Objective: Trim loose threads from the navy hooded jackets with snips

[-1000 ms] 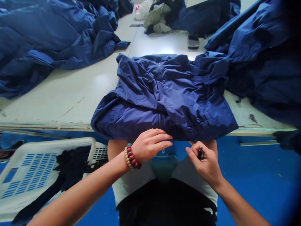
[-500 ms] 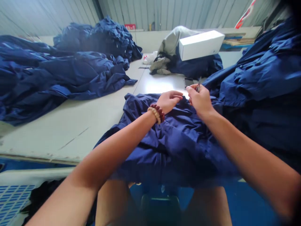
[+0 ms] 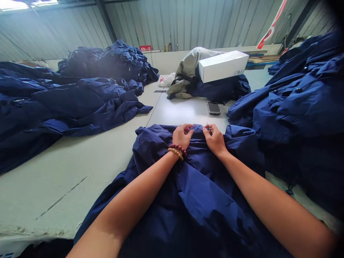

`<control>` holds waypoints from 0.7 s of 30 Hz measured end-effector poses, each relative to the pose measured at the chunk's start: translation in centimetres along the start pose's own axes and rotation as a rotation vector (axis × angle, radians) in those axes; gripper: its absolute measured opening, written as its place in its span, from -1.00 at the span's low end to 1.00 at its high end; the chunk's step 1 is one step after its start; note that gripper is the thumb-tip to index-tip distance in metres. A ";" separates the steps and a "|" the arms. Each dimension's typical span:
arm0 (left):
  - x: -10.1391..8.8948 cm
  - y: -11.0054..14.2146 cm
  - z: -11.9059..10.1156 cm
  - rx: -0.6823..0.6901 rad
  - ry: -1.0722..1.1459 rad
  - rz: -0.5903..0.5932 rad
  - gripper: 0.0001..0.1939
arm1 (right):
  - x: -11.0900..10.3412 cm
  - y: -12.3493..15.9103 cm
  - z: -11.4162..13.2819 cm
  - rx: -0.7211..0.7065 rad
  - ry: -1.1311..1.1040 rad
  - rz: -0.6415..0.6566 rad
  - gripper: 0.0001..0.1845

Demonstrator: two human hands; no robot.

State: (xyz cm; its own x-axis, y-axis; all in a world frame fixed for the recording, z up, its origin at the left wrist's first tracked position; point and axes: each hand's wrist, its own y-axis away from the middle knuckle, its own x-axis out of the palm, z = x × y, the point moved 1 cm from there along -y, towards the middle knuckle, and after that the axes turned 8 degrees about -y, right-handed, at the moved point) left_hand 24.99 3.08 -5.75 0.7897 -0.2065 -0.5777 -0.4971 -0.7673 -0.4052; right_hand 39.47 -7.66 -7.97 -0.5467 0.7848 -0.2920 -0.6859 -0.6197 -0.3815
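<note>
A navy blue garment lies bunched over the near table edge in front of me. My left hand, with two bead bracelets at the wrist, rests on its far part with fingers curled and pinching the cloth. Just to the right, my right hand is closed around small dark thread snips, their pointed tip showing above the fingers. That hand also touches the garment's far edge. A narrow stretch of cloth lies between both hands.
Navy garments are heaped on the left of the white table; another pile stands close on the right. Ahead are a phone, a white box on dark cloth, a grey cloth and a plastic bag.
My view has tilted up. Both hands have come down onto the garment's far part, and my right hand has moved closer to my left. The garment now spreads further towards me.
</note>
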 end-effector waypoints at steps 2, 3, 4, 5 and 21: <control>0.2 -0.3 -0.2 0.030 -0.063 0.010 -0.82 | 0.2 -0.1 0.0 -0.016 0.002 0.009 -0.55; 0.2 -0.4 -0.2 0.032 -0.082 0.022 -0.81 | 0.2 -0.1 0.0 -0.022 0.005 0.011 -0.56; 0.3 -0.5 -0.2 0.027 -0.095 0.035 -0.80 | 0.3 0.0 -0.1 -0.024 0.008 0.013 -0.56; 0.3 -0.6 -0.2 0.014 -0.106 0.045 -0.79 | 0.3 0.0 -0.1 -0.026 0.014 0.014 -0.55; 1.0 -1.6 1.1 -0.142 0.027 0.069 -0.94 | 0.0 0.4 0.3 -0.077 0.093 0.025 -0.55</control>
State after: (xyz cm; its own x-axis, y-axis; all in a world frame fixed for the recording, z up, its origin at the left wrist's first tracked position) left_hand 26.16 4.75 -6.47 0.7658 -0.2763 -0.5808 -0.4960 -0.8286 -0.2598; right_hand 39.05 -7.91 -7.87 -0.5140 0.7684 -0.3812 -0.6314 -0.6398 -0.4382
